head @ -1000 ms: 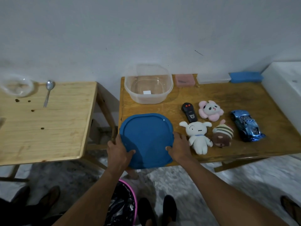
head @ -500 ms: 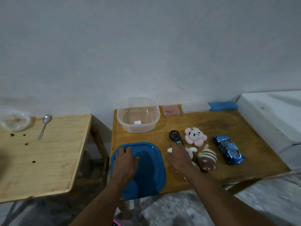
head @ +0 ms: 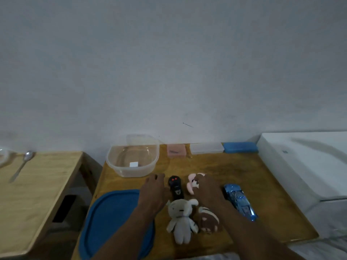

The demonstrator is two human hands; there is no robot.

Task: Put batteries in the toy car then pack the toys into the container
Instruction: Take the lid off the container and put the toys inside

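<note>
The blue toy car [head: 240, 201] lies at the right of the wooden table [head: 262, 177]. My right hand [head: 206, 190] lies over the pink panda plush [head: 190, 186], its fingers curled on it. My left hand [head: 154, 192] reaches forward with straight fingers, just left of the black remote [head: 175, 186], holding nothing. A white rabbit plush [head: 181, 216] and a brown striped plush [head: 208, 220] lie in front of my hands. The clear container [head: 112, 166] stands open at the back left. Its blue lid [head: 112, 218] lies flat at the front left, overhanging the edge.
A pink box [head: 176, 151], a clear box [head: 206, 148] and a blue box [head: 240, 147] line the wall. A white appliance [head: 304, 166] borders the table's right side. The second table [head: 37, 194] on the left holds a spoon [head: 22, 166] and a glass bowl [head: 2, 156].
Both hands left the blue lid and moved forward. The right hand went from the white plush to the pink panda plush; the left came up beside the remote. The camera tilted up.
</note>
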